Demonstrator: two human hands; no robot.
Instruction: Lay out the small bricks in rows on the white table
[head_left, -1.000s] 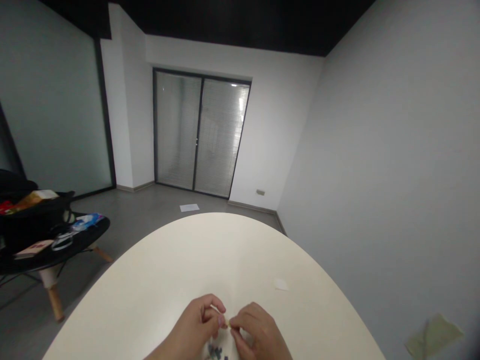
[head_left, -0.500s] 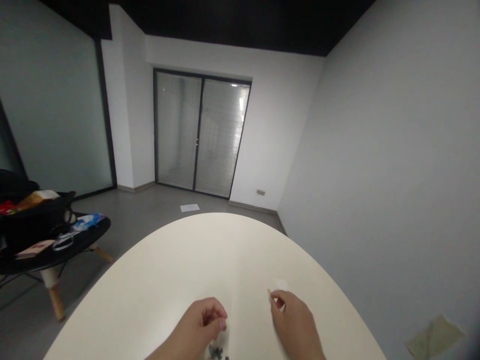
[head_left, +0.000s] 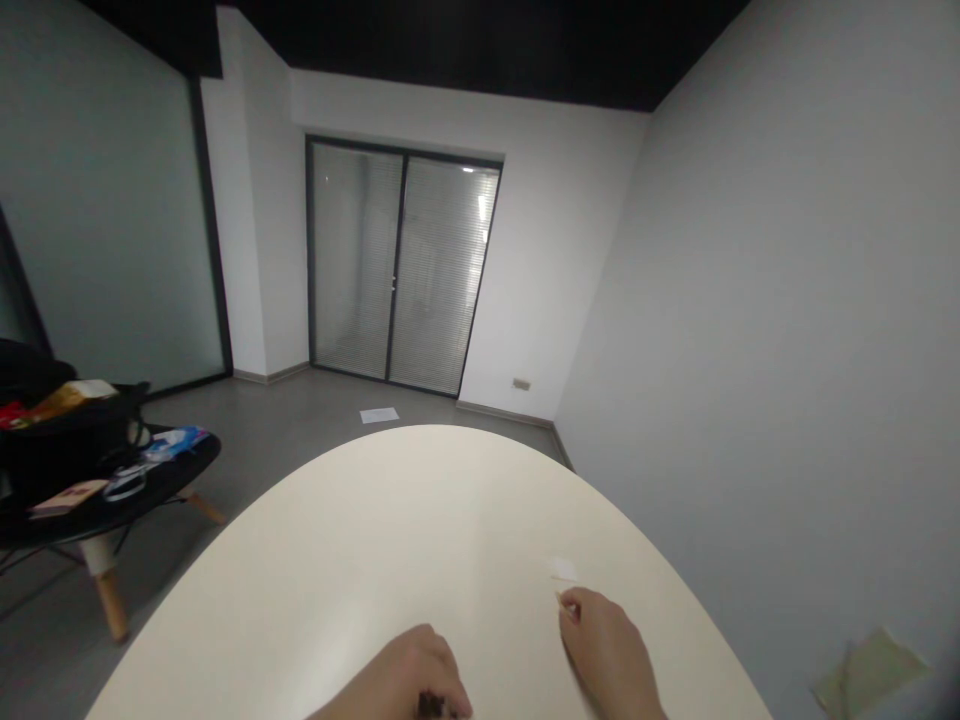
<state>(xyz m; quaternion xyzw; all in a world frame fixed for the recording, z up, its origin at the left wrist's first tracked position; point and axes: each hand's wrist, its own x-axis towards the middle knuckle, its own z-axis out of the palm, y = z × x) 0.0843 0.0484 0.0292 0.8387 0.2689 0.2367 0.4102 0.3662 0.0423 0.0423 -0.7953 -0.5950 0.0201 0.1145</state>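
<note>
My left hand (head_left: 409,675) rests low on the round white table (head_left: 390,530), fingers curled over something dark at the bottom edge that I cannot make out. My right hand (head_left: 604,645) lies further right with its fingers pinched on a tiny pale thing, just below a small white paper scrap (head_left: 562,568) on the tabletop.
A low black side table (head_left: 142,480) on wooden legs stands at the left, carrying a black bag (head_left: 60,425), a book and small items. A paper sheet (head_left: 379,414) lies on the grey floor before glass sliding doors (head_left: 401,270). A grey wall runs close along the right.
The hands, pinched together a second ago, have come apart. My right hand moved right toward the white scrap; my left hand dropped lower toward the bottom edge.
</note>
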